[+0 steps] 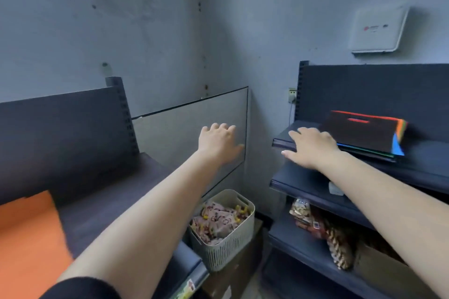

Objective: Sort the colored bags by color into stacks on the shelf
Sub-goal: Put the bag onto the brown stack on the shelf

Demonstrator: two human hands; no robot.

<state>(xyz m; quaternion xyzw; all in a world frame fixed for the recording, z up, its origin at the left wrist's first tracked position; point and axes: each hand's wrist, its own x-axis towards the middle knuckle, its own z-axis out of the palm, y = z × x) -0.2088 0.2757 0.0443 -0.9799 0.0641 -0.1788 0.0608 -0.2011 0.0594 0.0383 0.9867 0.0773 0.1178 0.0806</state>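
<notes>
Right hand is flat and spread, fingers relaxed, holding nothing, hovering or maybe just resting by the front edge of the right shelf, just left of the bag pile. Can't tell from my feed if it's actually touching. Left hand is out in mid-air left of the pile, fingers loosely open, empty too.

That pile is my landmark: dark bag on top with a die-cut handle slot, then orange, green and blue edges fanning out at its right end. They look like thin flat bags, so I'm guessing super light, floppy, and a bit slick against each other. I'd pinch the top one at the handle slot or a corner and peel it off, since grabbing from the side probably drags several along.

Far left of the pile there's a second dark shelf with an orange bag lying flat, looks like a started stack.

Room's a grey-walled corner. Below and left of the pile sits a white basket of snack packets, and more packets under the pile's shelf.
</notes>
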